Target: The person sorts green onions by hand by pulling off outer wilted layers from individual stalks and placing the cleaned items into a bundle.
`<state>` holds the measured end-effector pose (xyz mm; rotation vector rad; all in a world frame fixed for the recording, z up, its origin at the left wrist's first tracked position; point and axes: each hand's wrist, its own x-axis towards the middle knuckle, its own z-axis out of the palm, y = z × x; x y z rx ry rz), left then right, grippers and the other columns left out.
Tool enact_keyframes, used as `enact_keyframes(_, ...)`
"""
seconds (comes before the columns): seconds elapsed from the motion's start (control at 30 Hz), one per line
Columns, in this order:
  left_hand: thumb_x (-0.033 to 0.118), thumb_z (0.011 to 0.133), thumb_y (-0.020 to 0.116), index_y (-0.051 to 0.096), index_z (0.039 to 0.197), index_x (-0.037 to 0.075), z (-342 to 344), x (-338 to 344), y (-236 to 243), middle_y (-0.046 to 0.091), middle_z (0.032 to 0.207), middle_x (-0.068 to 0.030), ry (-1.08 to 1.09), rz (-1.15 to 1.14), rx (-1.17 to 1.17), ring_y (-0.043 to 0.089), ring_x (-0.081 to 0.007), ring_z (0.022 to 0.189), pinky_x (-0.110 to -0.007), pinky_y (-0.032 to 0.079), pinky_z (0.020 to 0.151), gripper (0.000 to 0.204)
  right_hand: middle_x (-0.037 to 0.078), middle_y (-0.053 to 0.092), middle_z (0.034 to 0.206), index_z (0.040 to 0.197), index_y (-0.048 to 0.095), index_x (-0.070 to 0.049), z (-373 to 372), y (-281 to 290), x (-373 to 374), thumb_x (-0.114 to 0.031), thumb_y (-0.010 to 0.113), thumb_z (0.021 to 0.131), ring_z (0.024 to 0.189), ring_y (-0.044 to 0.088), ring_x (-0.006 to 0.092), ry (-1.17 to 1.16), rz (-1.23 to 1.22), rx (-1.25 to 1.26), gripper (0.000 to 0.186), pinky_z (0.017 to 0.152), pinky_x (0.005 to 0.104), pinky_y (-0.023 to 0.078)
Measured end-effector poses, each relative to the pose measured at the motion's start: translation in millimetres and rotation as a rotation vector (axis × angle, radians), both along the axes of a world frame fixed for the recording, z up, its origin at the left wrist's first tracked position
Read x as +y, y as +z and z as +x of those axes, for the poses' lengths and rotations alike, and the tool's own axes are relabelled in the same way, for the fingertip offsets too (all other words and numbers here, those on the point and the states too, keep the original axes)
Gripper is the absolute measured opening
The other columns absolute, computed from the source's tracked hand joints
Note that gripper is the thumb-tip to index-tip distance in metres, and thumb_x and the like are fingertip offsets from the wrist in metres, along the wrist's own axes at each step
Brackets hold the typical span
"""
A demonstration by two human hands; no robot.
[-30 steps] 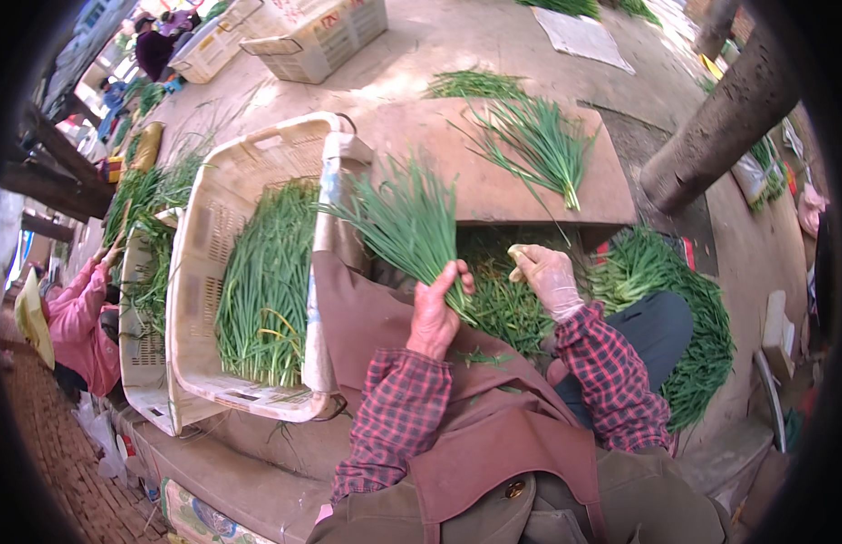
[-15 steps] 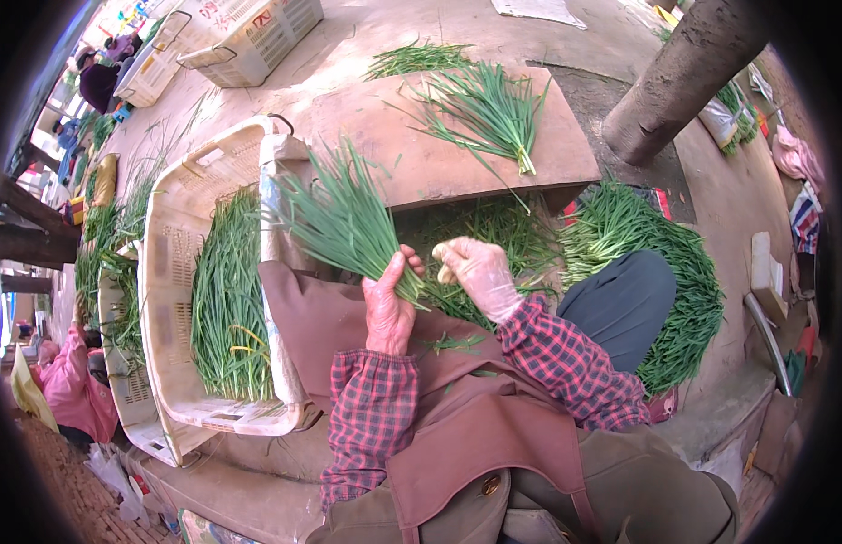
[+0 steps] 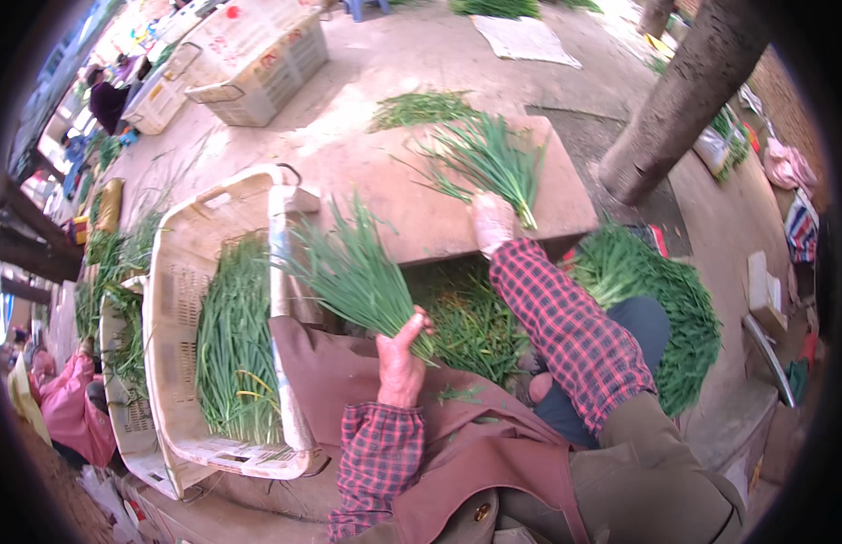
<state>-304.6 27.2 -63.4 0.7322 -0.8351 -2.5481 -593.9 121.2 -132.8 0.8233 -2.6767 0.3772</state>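
My left hand (image 3: 402, 367) is closed round the cut ends of a bunch of garlic chives (image 3: 358, 276). The long green leaves fan out to the upper left, over my brown apron (image 3: 348, 354). My right hand (image 3: 492, 220), in a thin pale glove, is stretched forward over the front of a low wooden bench (image 3: 557, 204). It is at the left side of a second bunch of chives (image 3: 505, 163) lying there, whose pale ends point toward me. The right fingers are mostly hidden, so their grip does not show.
A white plastic crate (image 3: 172, 317) at my left holds many chives. A large heap of chives (image 3: 679, 317) lies at my right, and loose trimmings (image 3: 471, 326) lie below the bench. A wooden post (image 3: 679, 100) stands at the far right. More crates (image 3: 267, 82) are behind.
My right hand has moved away from beside the held bunch, forward to the bunch on the bench. My left hand still grips its chives. The whole view has shifted, with things sitting lower in it.
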Motion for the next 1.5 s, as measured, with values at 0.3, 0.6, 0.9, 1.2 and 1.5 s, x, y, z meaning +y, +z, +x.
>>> enact_keyframes(0.3, 0.001, 0.087, 0.071, 0.064, 0.107, 0.000, 2, -3, -10, 0.068, 0.097, -0.0069, 0.016, 0.032, -0.009, 0.065, -0.0155, 0.082, -0.029, 0.054, 0.070, 0.022, 0.018, 0.063, 0.074, 0.074, 0.060, -0.005, -15, 14, -3, -0.007, 0.059, 0.080, 0.076, 0.065, 0.0389, 0.109, -0.009, -0.024, 0.007, 0.065, 0.0466, 0.053)
enact_keyframes(0.6, 0.001, 0.088, 0.070, 0.063, 0.111, -0.001, -5, -2, -7, 0.070, 0.101, -0.0103, 0.051, 0.045, -0.046, 0.066, -0.0165, 0.083, -0.029, 0.055, 0.071, 0.025, 0.004, 0.067, 0.070, 0.081, 0.071, -0.003, 86, 86, 9, -0.011, 0.057, 0.087, 0.057, 0.056, 0.0109, 0.090, -0.589, -1.132, 0.017, 0.053, 0.0268, 0.043)
enact_keyframes(0.9, -0.003, 0.086, 0.069, 0.062, 0.111, -0.001, -7, -2, -10, 0.071, 0.100, -0.0121, 0.052, 0.047, -0.088, 0.067, -0.0153, 0.082, -0.028, 0.055, 0.067, 0.026, -0.002, 0.065, 0.075, 0.092, 0.070, -0.002, 168, 85, 34, -0.008, 0.062, 0.090, 0.060, 0.055, 0.0044, 0.153, -0.806, -1.340, 0.011, 0.055, 0.0205, 0.043)
enact_keyframes(1.2, -0.003, 0.082, 0.075, 0.063, 0.113, -0.001, -6, -2, -16, 0.071, 0.103, -0.0118, -0.022, 0.003, -0.040, 0.068, -0.0184, 0.086, -0.030, 0.056, 0.073, 0.033, 0.011, 0.067, 0.084, 0.092, 0.069, -0.004, 197, 77, 31, -0.014, 0.068, 0.085, 0.072, 0.066, 0.0285, 0.345, -0.407, -0.512, 0.012, 0.067, 0.0386, 0.053)
enact_keyframes(1.5, -0.005, 0.082, 0.074, 0.065, 0.108, -0.001, -5, -7, -18, 0.071, 0.096, -0.0109, 0.096, -0.085, -0.076, 0.069, -0.0194, 0.086, -0.032, 0.057, 0.075, 0.027, 0.010, 0.061, 0.077, 0.090, 0.067, -0.009, 215, 80, 52, -0.008, 0.069, 0.078, 0.068, 0.063, 0.0314, 0.458, -0.289, -0.227, 0.012, 0.060, 0.0421, 0.052)
